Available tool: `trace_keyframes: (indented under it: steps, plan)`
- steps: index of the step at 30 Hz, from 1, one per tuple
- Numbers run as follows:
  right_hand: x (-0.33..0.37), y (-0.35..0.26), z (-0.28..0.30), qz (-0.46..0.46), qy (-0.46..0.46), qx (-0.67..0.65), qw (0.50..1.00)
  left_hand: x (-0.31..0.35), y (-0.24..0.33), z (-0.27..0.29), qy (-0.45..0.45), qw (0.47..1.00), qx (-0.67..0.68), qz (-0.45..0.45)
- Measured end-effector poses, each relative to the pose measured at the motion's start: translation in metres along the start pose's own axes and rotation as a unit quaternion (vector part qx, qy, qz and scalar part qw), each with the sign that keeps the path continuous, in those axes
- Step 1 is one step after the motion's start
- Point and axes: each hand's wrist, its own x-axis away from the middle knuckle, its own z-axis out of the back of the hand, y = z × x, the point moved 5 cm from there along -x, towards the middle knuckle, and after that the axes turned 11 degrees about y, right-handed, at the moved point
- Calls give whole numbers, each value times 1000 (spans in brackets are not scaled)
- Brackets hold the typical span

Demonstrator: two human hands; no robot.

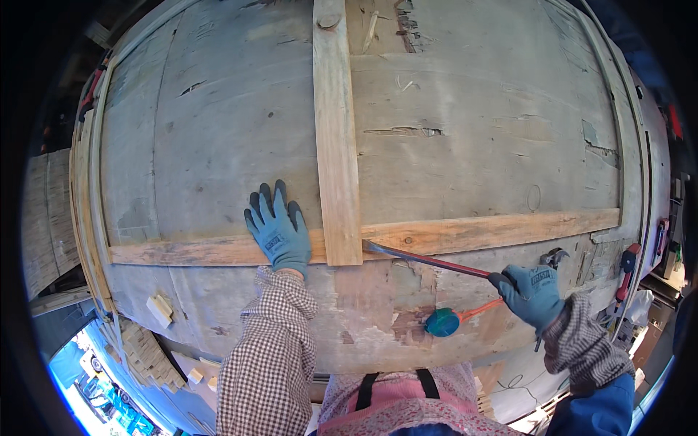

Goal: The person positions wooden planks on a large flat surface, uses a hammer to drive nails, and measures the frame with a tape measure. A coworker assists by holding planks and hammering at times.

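My left hand (282, 232), in a blue glove with dark fingertips, lies flat with fingers spread over a long horizontal wooden board (494, 227). A second board (337, 145) runs away from me and crosses on top of it. In my right hand (533, 292), also gloved, is a red pry bar (443, 264). Its dark flat tip meets the right edge of the crossing board, close to its near end. Below the bar lies a mallet (442, 322) with a blue-green head and orange handle. A claw hammer (555, 258) rests beside my right hand, its handle partly hidden.
The worn plywood worktop (233, 138) has splintered patches and long strips along its sides. A wood scrap (159, 311) lies at the near left. Stacked wood pieces (149, 356) stand beyond the left edge. A red-handled tool (627, 270) is at the right edge.
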Motion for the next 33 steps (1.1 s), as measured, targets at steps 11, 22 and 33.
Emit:
trace_keyframes:
  steps: [11,22,33]
  plan:
    - [3,63,-114,87,28,22,996,4,-6,-1,9,1000,-13,-20]
    - [14,23,-61,-43,-45,-6,998,0,2,0,26,1000,-7,-12]
    - [16,19,-55,-52,-49,-34,997,4,-2,2,1,1000,-16,-15]
